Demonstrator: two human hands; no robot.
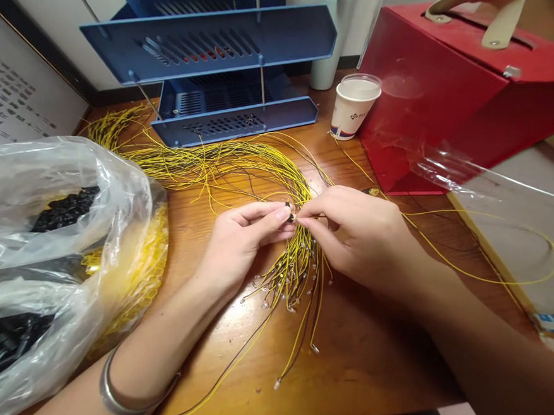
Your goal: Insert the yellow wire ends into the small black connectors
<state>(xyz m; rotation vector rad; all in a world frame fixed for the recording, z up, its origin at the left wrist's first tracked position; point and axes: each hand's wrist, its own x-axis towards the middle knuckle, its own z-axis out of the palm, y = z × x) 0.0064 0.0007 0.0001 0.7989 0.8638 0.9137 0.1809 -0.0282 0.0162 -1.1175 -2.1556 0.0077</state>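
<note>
A big bundle of thin yellow and black wires (236,166) with small clear bulbs at their ends lies across the wooden table (363,353). My left hand (241,241) is closed in a pinch, thumb and forefinger holding a small black part (289,208) at the end of a wire. My right hand (355,233) is closed too, its fingertips pinching a wire end right against that part. Both hands meet above the loose bulb ends (287,282). A metal bangle (116,389) sits on my left wrist.
A clear plastic bag (47,249) with black parts and yellow wire lies at the left. A blue stacked letter tray (219,53) stands at the back. A paper cup (352,104) and a red box with a handle (463,87) are at the right.
</note>
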